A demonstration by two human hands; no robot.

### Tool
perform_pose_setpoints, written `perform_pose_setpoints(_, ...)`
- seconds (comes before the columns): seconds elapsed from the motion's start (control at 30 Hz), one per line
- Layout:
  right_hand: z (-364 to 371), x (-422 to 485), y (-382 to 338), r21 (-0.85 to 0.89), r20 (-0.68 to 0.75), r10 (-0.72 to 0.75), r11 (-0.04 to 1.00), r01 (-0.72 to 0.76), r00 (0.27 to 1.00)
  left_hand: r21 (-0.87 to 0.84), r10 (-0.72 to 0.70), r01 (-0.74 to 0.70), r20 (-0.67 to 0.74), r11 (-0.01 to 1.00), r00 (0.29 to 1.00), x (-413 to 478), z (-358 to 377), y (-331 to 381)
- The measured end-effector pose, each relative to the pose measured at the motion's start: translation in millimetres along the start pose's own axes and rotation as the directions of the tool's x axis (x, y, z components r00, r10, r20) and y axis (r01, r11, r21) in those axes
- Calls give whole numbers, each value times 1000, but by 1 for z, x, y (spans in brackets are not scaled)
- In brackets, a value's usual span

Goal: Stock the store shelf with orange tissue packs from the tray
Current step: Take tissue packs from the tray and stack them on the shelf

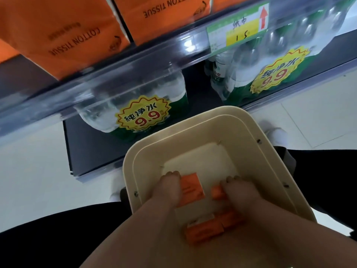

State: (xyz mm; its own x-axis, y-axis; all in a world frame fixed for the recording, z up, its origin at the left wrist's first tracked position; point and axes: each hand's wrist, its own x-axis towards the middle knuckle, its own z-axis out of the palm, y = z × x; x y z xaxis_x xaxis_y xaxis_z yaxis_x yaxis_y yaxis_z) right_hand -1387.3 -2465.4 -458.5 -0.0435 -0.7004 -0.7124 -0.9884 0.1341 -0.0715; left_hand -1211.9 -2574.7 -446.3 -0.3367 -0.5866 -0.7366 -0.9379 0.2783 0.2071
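Clamping both hands on packs inside the cream tray: curling the left hand over the left edge of one orange tissue pack, fingertips reaching its far corner, and wrapping the right hand round a second orange pack, hiding most of it. Standing on a pale tiled floor, facing the store shelf, its clear front rail slanting across the upper view. Looking up at big orange packs marked COTTON TISSUE, sitting side by side on that shelf, printing upside down from this angle. Looking past the rail at shrink-wrapped water bottles on the dark lower shelf, each bundle carrying a yellow starburst sticker reading 9.9. Reaching over more orange packs lying at the tray's near end, between the forearms. Noting a green and yellow price tag with a red arrow clipped in the rail, and white shoes either side of the tray.
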Motion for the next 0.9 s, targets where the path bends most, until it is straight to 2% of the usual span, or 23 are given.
perform_pose_setpoints(0.1,-9,3,-3,64,-84,57,997,-52,995,12,-30,30,19,999,999,12,8,-2)
perform_pose_setpoints(0.23,-7,10,-3,117,-119,87,990,-73,989,39,-42,41,17,998,999,32,28,-3)
perform_pose_setpoints(0.43,-4,21,3,165,-95,120,981,-103,988,308,3,1,-13,951,1000,53,53,-10)
perform_pose_setpoints(0.57,-5,26,4,139,-104,120,985,-105,987,434,7,-21,34,901,999,60,58,-11)
perform_pose_setpoints(0.67,-7,28,2,125,-125,128,986,-113,984,371,2,10,-34,929,999,59,55,-11)
perform_pose_setpoints(0.77,-13,25,-2,98,-150,129,988,-115,980,83,-63,68,-70,994,996,56,43,-7)
perform_pose_setpoints(0.83,-20,22,-6,92,-172,126,989,-111,977,-60,-94,89,-85,994,992,53,29,-3)
perform_pose_setpoints(0.9,-30,17,-11,89,-213,118,991,-101,970,-19,-63,61,-114,998,991,43,15,0)
